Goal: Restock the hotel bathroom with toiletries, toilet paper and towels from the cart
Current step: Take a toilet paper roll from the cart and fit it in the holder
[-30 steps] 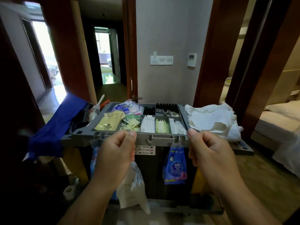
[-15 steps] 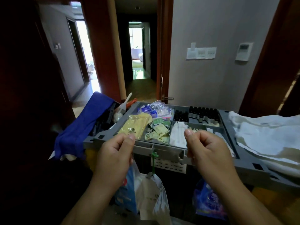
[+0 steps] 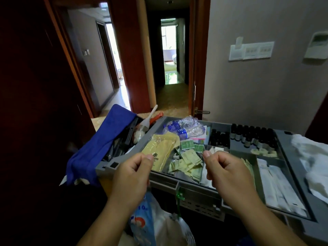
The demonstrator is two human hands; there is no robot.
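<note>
The left hand (image 3: 131, 176) and right hand (image 3: 229, 176) hover at lower centre, fingers curled, thumbs pressed to forefingers, nothing visibly pinched. Behind them the tray (image 3: 195, 190) holds toiletries (image 3: 186, 160). Towels (image 3: 310, 153) lie at the right edge.

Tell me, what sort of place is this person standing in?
Most likely a hotel hallway: a grey housekeeping cart tray holds rows of small dark bottles and sachets, white towels lie at its right end, and open doorways lead to other rooms.

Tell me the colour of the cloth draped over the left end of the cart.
The cloth is deep blue; the head view shows it.
</note>
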